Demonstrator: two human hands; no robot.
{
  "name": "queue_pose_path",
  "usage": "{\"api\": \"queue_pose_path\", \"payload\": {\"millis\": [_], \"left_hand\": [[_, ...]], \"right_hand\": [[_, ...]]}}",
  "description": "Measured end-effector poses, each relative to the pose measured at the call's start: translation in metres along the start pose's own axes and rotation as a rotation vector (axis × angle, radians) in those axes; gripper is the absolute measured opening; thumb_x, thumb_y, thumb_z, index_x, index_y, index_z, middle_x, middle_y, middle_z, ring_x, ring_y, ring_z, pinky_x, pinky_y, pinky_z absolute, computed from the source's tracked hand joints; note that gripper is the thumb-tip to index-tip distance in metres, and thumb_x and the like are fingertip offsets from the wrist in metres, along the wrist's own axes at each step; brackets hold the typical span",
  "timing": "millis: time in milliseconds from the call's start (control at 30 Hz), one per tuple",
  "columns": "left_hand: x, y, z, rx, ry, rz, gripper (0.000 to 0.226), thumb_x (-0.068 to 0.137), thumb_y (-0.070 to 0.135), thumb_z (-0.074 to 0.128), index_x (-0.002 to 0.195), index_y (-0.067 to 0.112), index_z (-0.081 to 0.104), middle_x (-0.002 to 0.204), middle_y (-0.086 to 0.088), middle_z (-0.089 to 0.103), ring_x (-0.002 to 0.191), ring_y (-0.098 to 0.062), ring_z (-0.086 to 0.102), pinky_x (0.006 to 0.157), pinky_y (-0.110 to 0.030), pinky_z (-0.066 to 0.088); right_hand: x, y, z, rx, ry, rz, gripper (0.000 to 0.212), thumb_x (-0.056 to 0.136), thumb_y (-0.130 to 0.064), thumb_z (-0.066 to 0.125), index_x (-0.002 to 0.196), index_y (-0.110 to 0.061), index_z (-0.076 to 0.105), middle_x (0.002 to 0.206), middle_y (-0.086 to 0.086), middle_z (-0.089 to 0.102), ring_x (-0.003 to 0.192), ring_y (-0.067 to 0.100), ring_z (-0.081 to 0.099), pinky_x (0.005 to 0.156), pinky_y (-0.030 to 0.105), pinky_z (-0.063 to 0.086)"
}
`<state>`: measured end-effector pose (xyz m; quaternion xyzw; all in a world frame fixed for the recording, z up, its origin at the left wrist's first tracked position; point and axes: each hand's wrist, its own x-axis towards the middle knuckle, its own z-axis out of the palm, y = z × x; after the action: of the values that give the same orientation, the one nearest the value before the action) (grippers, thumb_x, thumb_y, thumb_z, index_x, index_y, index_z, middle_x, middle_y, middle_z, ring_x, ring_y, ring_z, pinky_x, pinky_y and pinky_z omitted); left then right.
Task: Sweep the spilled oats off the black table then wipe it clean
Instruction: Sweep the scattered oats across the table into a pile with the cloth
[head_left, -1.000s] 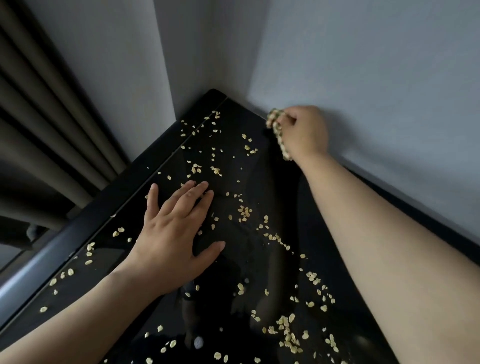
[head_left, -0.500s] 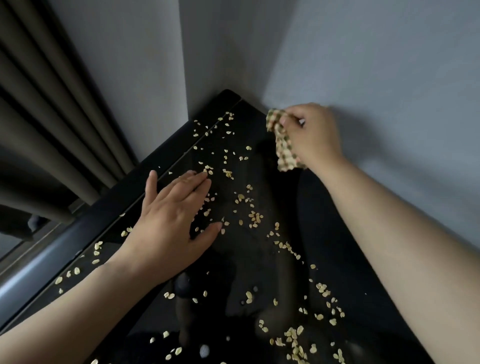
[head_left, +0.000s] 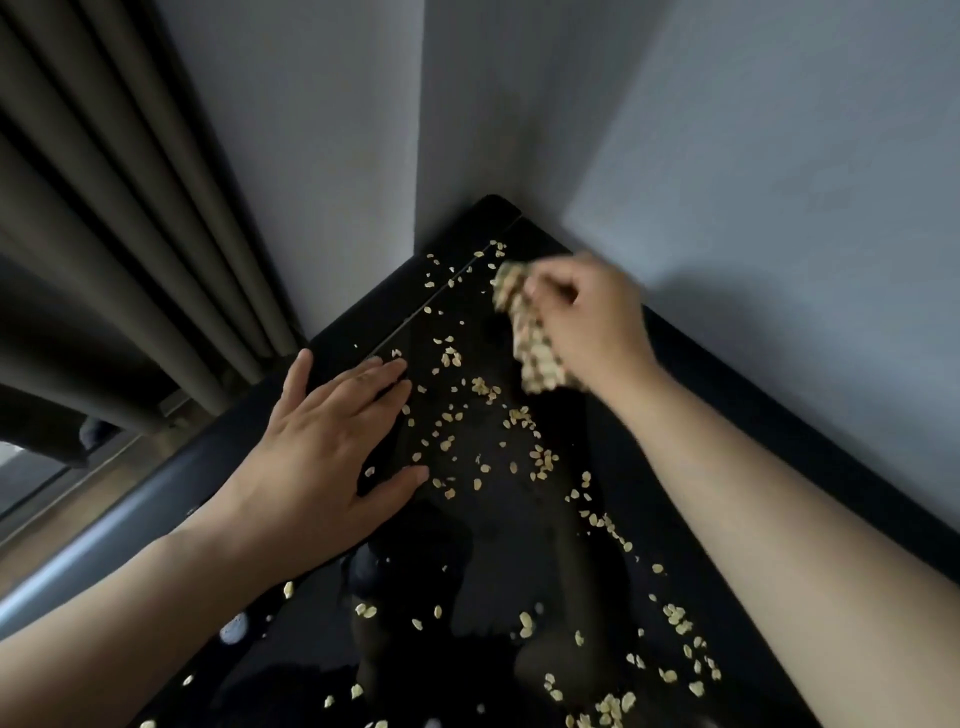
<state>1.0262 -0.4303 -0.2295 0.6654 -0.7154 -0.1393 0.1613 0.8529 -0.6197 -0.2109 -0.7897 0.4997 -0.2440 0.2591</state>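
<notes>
Pale spilled oats (head_left: 540, 460) lie scattered over the glossy black table (head_left: 467, 561), from the far corner down to the near right edge. My right hand (head_left: 592, 322) grips a bunched checked cloth (head_left: 532, 345) near the far corner; the cloth hangs down onto the tabletop and looks blurred. My left hand (head_left: 327, 457) lies flat with fingers spread on the left part of the table, its fingertips among the oats.
Grey walls (head_left: 727, 182) meet at the corner right behind the table. A grey pleated curtain (head_left: 119, 218) hangs at the left, beyond the table's raised black left rim (head_left: 363, 317).
My right hand has drawn the cloth from the far wall edge toward me and to the left over the tabletop. My left hand stays flat in about the same place.
</notes>
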Motion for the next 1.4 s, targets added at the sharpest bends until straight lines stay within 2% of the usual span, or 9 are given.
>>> {"api": "queue_pose_path", "payload": {"millis": [100, 300, 500, 700, 800, 1033, 1233, 1300, 1400], "left_hand": [[-0.002, 0.001, -0.003, -0.035, 0.036, 0.001, 0.070, 0.085, 0.058, 0.044, 0.134, 0.010, 0.054, 0.143, -0.002, 0.048, 0.135, -0.016, 0.042, 0.114, -0.057, 0.020], [0.004, -0.006, -0.013, -0.036, 0.061, -0.041, 0.074, 0.084, 0.058, 0.042, 0.139, 0.010, 0.049, 0.145, 0.000, 0.045, 0.136, -0.016, 0.040, 0.115, -0.052, 0.020], [-0.001, -0.019, -0.017, -0.086, 0.015, -0.075, 0.078, 0.082, 0.063, 0.040, 0.141, 0.012, 0.047, 0.149, 0.002, 0.042, 0.137, -0.010, 0.036, 0.114, -0.053, 0.028], [-0.009, -0.021, -0.015, -0.106, 0.040, -0.076, 0.074, 0.084, 0.059, 0.046, 0.140, 0.012, 0.048, 0.147, 0.004, 0.044, 0.136, -0.007, 0.036, 0.110, -0.054, 0.034], [-0.010, -0.025, -0.016, -0.128, 0.039, -0.077, 0.072, 0.084, 0.058, 0.047, 0.140, 0.013, 0.048, 0.147, 0.005, 0.044, 0.136, -0.007, 0.038, 0.112, -0.050, 0.034], [-0.007, -0.028, -0.020, -0.128, 0.045, -0.091, 0.067, 0.084, 0.057, 0.048, 0.136, 0.014, 0.054, 0.139, 0.005, 0.051, 0.127, -0.010, 0.047, 0.109, -0.030, 0.037], [-0.011, -0.027, -0.024, -0.158, 0.032, -0.083, 0.063, 0.085, 0.053, 0.049, 0.132, 0.012, 0.058, 0.134, 0.003, 0.055, 0.123, -0.009, 0.049, 0.106, -0.016, 0.030], [-0.016, -0.028, -0.026, -0.168, 0.037, -0.075, 0.061, 0.086, 0.052, 0.050, 0.130, 0.011, 0.059, 0.133, 0.004, 0.056, 0.122, -0.007, 0.048, 0.107, -0.012, 0.029], [-0.021, -0.030, -0.026, -0.171, 0.048, -0.058, 0.060, 0.086, 0.051, 0.052, 0.130, 0.010, 0.059, 0.133, 0.003, 0.056, 0.124, -0.007, 0.049, 0.108, -0.017, 0.032]], "right_hand": [[0.049, 0.009, 0.003, -0.067, 0.168, 0.074, 0.021, 0.094, -0.022, 0.055, 0.105, -0.017, 0.072, 0.107, 0.003, 0.068, 0.096, 0.016, 0.061, 0.072, 0.020, 0.037], [0.041, -0.005, 0.039, -0.188, 0.062, 0.063, 0.019, 0.097, -0.026, 0.050, 0.104, -0.022, 0.067, 0.105, -0.003, 0.061, 0.083, 0.009, 0.053, 0.064, 0.024, 0.035], [-0.021, -0.030, 0.023, -0.019, -0.359, -0.145, 0.019, 0.093, -0.021, 0.057, 0.107, -0.022, 0.070, 0.096, -0.013, 0.060, 0.084, 0.002, 0.057, 0.071, 0.015, 0.047], [0.054, -0.014, 0.012, 0.001, 0.125, 0.007, 0.020, 0.092, -0.022, 0.057, 0.104, -0.017, 0.072, 0.103, 0.001, 0.070, 0.096, 0.015, 0.063, 0.083, 0.026, 0.045], [0.099, -0.003, 0.030, -0.099, 0.167, 0.082, 0.024, 0.093, -0.026, 0.053, 0.105, -0.017, 0.071, 0.103, 0.007, 0.070, 0.096, 0.023, 0.065, 0.078, 0.030, 0.047], [0.070, -0.018, 0.068, -0.181, -0.009, -0.063, 0.023, 0.095, -0.031, 0.053, 0.111, -0.021, 0.067, 0.110, -0.001, 0.059, 0.091, 0.014, 0.059, 0.071, 0.026, 0.044], [-0.013, -0.036, 0.042, 0.000, -0.390, -0.228, 0.020, 0.091, -0.022, 0.060, 0.108, -0.026, 0.070, 0.096, -0.014, 0.060, 0.085, 0.002, 0.058, 0.072, 0.020, 0.051], [-0.016, -0.033, 0.031, 0.087, -0.333, -0.181, 0.019, 0.090, -0.018, 0.061, 0.105, -0.022, 0.071, 0.093, -0.014, 0.062, 0.084, -0.001, 0.058, 0.075, 0.012, 0.048], [0.013, -0.025, 0.026, 0.054, 0.010, -0.119, 0.020, 0.092, -0.019, 0.059, 0.107, -0.017, 0.071, 0.097, -0.008, 0.064, 0.088, 0.004, 0.058, 0.076, 0.014, 0.042]]}}
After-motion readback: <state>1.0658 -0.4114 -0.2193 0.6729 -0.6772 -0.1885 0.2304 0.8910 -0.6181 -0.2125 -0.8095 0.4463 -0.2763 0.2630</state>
